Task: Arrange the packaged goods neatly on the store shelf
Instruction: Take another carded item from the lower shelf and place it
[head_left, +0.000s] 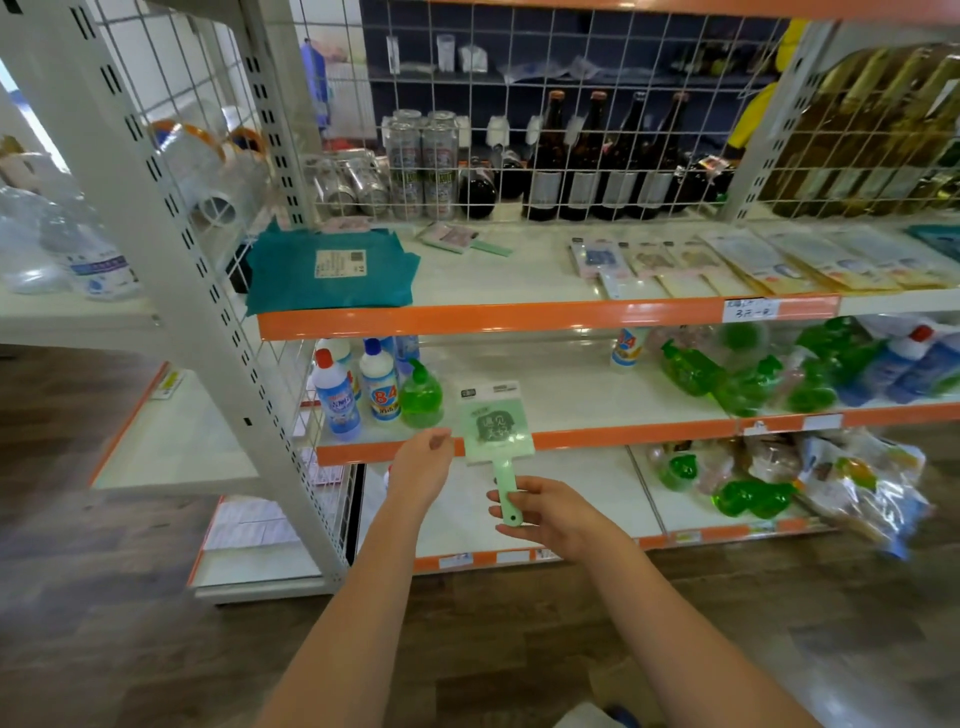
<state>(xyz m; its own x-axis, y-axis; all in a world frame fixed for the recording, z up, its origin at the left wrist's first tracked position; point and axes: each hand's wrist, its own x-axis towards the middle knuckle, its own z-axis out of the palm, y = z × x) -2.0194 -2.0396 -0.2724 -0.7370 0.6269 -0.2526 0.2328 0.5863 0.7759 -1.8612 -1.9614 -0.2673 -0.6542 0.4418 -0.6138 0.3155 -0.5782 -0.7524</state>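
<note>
The right hand (550, 512) pinches the handle of a packaged green hand mirror (497, 423), held upright below the orange-edged upper shelf (519, 316); the left hand (423, 460) hovers beside it, fingers apart. Carrying step; next likely laying it flat there.

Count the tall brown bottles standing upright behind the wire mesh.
4, side by side behind the mesh on the top shelf: first, second, third, fourth. Dark bottles lying beside them aren't counted; more may be hidden.

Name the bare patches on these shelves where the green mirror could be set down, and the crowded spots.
Top shelf: free between teal packet and flat packs. Middle shelf: free between green pump bottle and green refill pouches. Right ends are crowded.
</note>
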